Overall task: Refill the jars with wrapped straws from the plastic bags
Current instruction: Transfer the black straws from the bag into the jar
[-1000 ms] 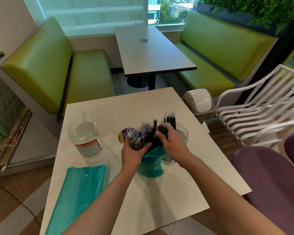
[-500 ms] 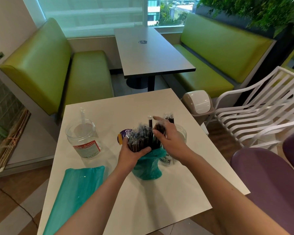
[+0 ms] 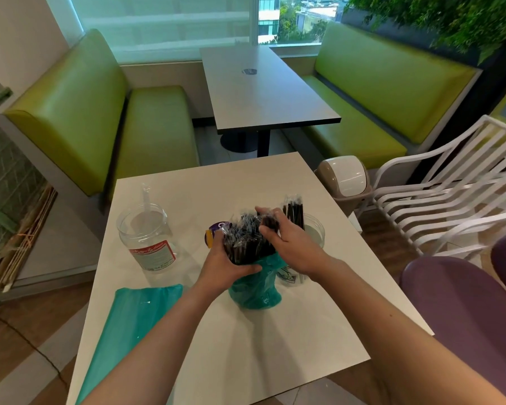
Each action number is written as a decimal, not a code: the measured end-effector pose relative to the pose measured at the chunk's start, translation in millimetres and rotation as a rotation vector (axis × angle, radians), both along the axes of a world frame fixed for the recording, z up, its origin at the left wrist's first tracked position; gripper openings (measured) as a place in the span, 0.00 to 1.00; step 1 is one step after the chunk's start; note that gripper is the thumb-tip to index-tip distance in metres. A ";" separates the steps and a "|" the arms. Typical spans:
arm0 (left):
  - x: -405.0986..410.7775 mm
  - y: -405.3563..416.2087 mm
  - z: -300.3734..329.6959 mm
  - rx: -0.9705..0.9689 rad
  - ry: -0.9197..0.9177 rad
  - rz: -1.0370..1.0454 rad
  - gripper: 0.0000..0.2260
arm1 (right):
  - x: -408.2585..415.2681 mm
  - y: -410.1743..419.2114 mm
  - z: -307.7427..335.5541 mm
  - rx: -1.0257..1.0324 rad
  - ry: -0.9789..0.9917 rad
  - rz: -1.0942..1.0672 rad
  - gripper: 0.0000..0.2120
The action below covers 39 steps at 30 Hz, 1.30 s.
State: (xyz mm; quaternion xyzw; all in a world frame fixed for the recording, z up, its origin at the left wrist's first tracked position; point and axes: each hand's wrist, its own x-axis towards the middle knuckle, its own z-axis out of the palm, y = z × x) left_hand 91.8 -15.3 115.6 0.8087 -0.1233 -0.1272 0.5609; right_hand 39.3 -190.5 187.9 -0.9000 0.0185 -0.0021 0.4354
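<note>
A bundle of dark wrapped straws (image 3: 246,238) sticks up out of a teal plastic bag (image 3: 254,290) at the middle of the white table (image 3: 246,346). My left hand (image 3: 225,264) grips the bundle low down, at the bag's mouth. My right hand (image 3: 289,244) pinches some straws at the bundle's top right. Behind it stands a clear jar (image 3: 314,232) with a few straws (image 3: 293,213) upright in it. A second clear jar (image 3: 148,235) with a red label stands at the left, holding one pale straw.
A second teal bag (image 3: 129,331) lies flat at the table's front left. A purple lid (image 3: 214,233) lies behind the bundle. A small bin (image 3: 345,179), a white slatted chair (image 3: 438,200) and a purple seat (image 3: 462,302) stand to the right. Green benches and another table are beyond.
My right hand has shifted a little to the left over the bundle's top and its fingers have closed on some straws. My left hand keeps its grip.
</note>
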 end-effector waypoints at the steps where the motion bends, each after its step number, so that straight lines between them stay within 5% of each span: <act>1: -0.6 -0.3 1.0 0.011 -0.021 0.015 0.41 | -0.5 1.2 0.7 -0.027 0.019 -0.018 0.20; 6: 3.4 1.1 1.9 0.046 -0.037 0.043 0.44 | -3.4 2.3 -0.6 0.136 -0.027 -0.093 0.16; 19: 6.0 -3.5 7.6 0.043 0.013 0.037 0.32 | 16.7 -17.3 67.3 0.116 -0.386 -0.286 0.11; 26: 5.6 -4.5 8.7 0.049 0.007 0.064 0.33 | 21.5 -33.9 99.3 0.120 -0.520 -0.461 0.12; 39: 8.2 -7.4 0.9 -0.007 0.003 0.264 0.31 | 41.8 -54.6 -14.3 -0.165 -0.058 -0.446 0.15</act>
